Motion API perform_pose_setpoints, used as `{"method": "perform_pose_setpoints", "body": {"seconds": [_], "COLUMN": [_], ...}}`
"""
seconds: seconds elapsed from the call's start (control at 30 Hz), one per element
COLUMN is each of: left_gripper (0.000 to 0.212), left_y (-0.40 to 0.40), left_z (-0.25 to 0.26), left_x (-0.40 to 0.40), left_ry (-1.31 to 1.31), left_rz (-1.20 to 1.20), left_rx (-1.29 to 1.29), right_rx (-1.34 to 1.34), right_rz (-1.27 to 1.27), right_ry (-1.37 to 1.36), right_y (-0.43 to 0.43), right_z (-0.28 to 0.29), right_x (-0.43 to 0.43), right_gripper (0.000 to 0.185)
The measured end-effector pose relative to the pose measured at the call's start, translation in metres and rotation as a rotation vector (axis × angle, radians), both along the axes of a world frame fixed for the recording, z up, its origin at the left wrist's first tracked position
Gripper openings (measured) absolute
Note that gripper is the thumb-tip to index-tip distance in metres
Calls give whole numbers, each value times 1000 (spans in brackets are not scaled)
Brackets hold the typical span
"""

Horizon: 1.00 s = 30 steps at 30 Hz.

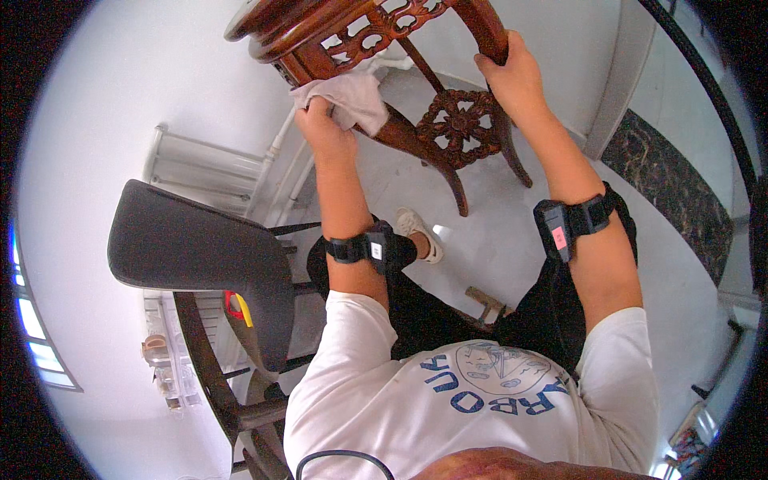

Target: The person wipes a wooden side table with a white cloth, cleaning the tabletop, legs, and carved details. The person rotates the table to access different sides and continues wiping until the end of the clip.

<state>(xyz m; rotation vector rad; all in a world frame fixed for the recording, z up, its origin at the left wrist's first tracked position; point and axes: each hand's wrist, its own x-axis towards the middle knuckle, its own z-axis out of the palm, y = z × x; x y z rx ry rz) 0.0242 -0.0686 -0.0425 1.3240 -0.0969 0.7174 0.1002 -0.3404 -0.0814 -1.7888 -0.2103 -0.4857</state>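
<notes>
A carved, polished dark-wood stand (pixel 300 30) with curved legs rises before me at the top of the view. My left hand (pixel 327 123) grips a pale cloth (pixel 360 99), which lies against the upper part of the near left leg (pixel 414 135). Around the upper part of the right leg (pixel 483 24) my right hand (pixel 519 75) is closed. Pierced carving fills the apron (pixel 372 39) between these legs. Lower down, a round openwork shelf (pixel 459 127) joins the legs. The top of the stand runs out of the picture.
A dark grey chair (pixel 192 240) stands close on my left, by a white radiator (pixel 204 159) and pipes (pixel 279 141). Beneath me is a small wooden stool (pixel 486 300). A dark marbled strip (pixel 666 186) crosses the floor at right. Walls lie behind the stand.
</notes>
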Motion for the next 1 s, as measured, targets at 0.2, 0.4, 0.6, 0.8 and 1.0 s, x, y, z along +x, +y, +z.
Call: {"method": "perform_pose_setpoints", "body": {"seconds": [0.2,0.4,0.6,0.8,1.0], "left_gripper": [31,29,25,21,21], "left_y": [70,65,57,35,14], "left_z": [-7,-14,-20,-47,-84], "left_x": [34,62,65,37,26], "left_ry": [-209,-113,-12,126,10], "left_rz": [357,-121,-349,-462,-632], "left_rx": [1233,286,66,-125,-255], "right_rx": [3,-7,-13,-43,78], "right_rz": [-48,-83,-71,-81,2], "right_ry": [8,-26,-84,-38,32], "right_y": [5,7,7,6,5], "right_z": [1,0,-7,3,20], "right_x": [-2,0,3,-4,-16], "right_gripper": [42,42,44,43,28]}}
